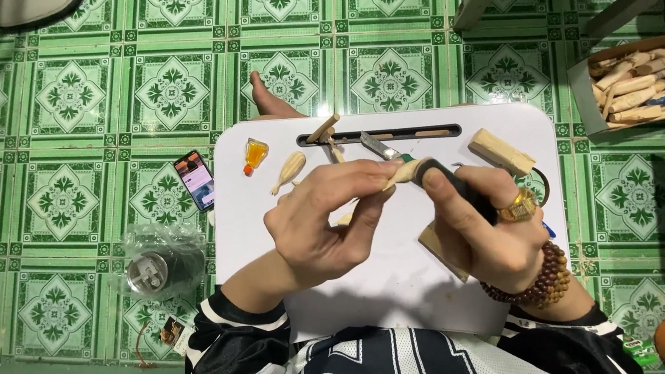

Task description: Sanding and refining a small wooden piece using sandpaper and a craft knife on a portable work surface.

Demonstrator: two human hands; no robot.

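looking down from the head view, everything placed against the white lap tray (373, 280). left hand (320, 224) over the tray's middle, fingers pinched tight round a small pale wooden piece (405, 172), which sticks out toward the right hand. right hand (484, 226) over the tray's right part, fist closed on a dark-handled carving knife (394, 155); blade points up-left toward the tray's slot (380, 135), and the thumb presses near the wooden piece. gold ring and brown bead bracelet (537, 283) on the right hand.

on the tray, left of the hands: a carved pale wooden figure (289, 171) and a small orange glue bottle (254, 154). a thin wood stick (323, 128) leans at the slot's left end. a rectangular wood block (500, 151) lies on the tray's right upper part, another flat wood piece (442, 249) partly hidden under the right hand.

off the tray's left edge: a phone (195, 180) on the green tiled floor (61, 114), and a drink can in a clear plastic bag (157, 268). well to the tray's right: a cardboard box of wood pieces (636, 84). a bare foot (270, 100) shows just past the tray's far edge.
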